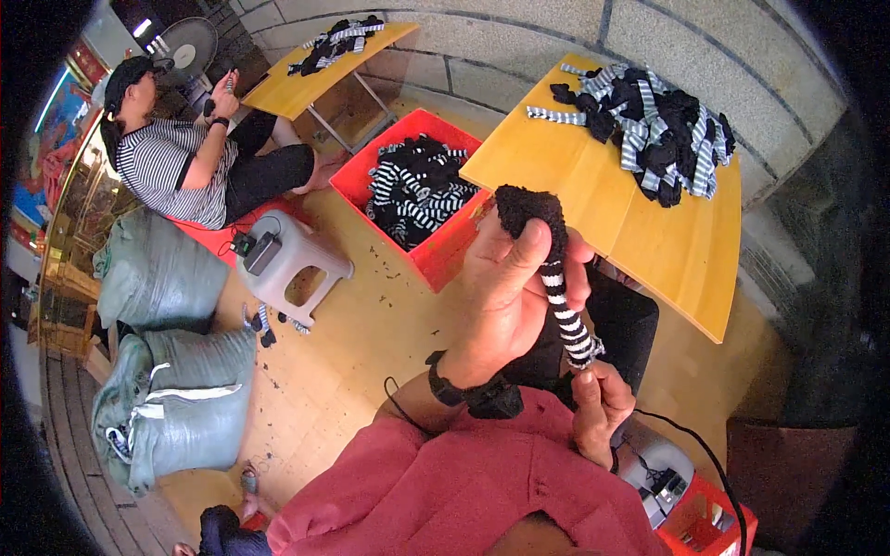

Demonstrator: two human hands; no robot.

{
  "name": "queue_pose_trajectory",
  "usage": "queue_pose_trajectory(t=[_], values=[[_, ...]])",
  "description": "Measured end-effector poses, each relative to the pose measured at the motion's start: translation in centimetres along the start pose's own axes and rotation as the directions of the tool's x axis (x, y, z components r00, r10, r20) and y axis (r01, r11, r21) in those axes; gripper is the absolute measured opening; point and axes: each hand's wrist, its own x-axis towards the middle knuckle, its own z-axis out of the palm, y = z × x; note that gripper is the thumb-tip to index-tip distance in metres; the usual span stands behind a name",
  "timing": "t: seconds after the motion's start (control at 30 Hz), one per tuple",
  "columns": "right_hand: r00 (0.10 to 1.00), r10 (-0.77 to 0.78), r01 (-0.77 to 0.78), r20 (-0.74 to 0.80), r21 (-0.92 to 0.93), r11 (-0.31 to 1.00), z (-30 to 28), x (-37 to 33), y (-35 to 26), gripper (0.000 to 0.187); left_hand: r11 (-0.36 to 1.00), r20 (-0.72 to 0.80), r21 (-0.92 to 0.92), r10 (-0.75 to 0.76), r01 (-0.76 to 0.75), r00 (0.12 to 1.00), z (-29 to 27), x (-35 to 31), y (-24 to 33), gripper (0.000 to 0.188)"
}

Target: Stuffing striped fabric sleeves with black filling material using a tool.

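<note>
Left hand (508,301) curling in, gripping the black top of a striped knitted tube (564,310), right hand (601,402) bunching closed, pinching its lower end, tube slanting before a red shirt (464,473), near a yellow table (672,250)

Wears a dusty red cloth top (445,477), creased over the chest, with an opening at the neck near the lower edge and a loose left sleeve ending well short of the wrist. Carries a black strap (445,382) around the wrist of the bare left hand (514,301), with a black, block-shaped module (496,400) attached. Has a thin black cable (390,391) looping beside the left forearm, and a thicker, smooth black cable (710,451) curving down past the bare right hand (601,403).
</note>
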Motion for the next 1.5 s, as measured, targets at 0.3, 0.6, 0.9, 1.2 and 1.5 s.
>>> queue_pose_trajectory(t=[0.3,0.6,0.9,1.2,1.5], values=[[0.988,0.125,-0.094,-0.09,0.285,0.954,1.5,-0.4,0.6,0.009,0.998,-0.13,-0.01,0.058,-0.06,0.99,1.0,-0.2,-0.8,0.027],[0.99,0.131,-0.098,-0.047,0.437,0.894,1.6,0.0,0.5,0.009,0.992,-0.05,-0.126,-0.038,0.031,0.998,0.5,-1.0,-1.5,0.026],[0.764,0.323,-0.645,0.559,0.662,0.38,1.2,1.5,-0.9,0.02,0.998,-0.038,-0.059,-0.018,0.016,0.999,0.1,-1.0,-2.2,0.026],[0.984,0.172,-0.177,0.042,0.246,0.953,0.1,0.7,-1.4,0.014,0.998,-0.028,0.005,0.057,-0.057,0.998,0.8,0.5,-0.4,0.025],[0.987,-0.008,-0.002,-0.158,-0.068,0.998,-0.1,-0.1,-0.5,0.009,0.998,0.012,-0.014,-0.054,0.054,0.998,1.1,-0.5,-1.9,0.035]])
